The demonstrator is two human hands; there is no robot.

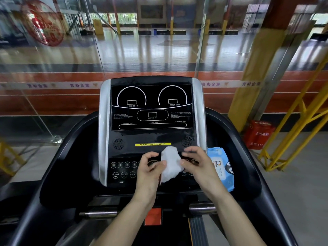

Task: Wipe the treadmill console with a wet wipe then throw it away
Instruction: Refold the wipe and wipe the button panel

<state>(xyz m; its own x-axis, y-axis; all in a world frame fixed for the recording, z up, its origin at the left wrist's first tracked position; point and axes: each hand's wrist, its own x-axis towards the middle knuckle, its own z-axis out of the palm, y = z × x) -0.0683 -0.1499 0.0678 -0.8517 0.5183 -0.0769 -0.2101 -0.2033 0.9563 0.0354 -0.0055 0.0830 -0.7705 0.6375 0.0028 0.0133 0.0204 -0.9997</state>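
While both my left hand (150,167) and right hand (197,164) pinch the crumpled white wet wipe (171,164) over the black treadmill console (152,137), I reckon it'll hit buttons.

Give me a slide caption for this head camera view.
Both hands, left and right, hold a white wipe over the treadmill console.

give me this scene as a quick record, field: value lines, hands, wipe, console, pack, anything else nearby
left hand: grip on the wipe's left edge, thumb and fingers pinching
right hand: grip on the wipe's right edge
wipe: white, crumpled, held between both hands just over the button panel
console: screen dark, streaks that look wet below it near the yellow strip
pack: blue wipe pack, on the console's right side tray
red box: on the floor to the right
bin: none in view
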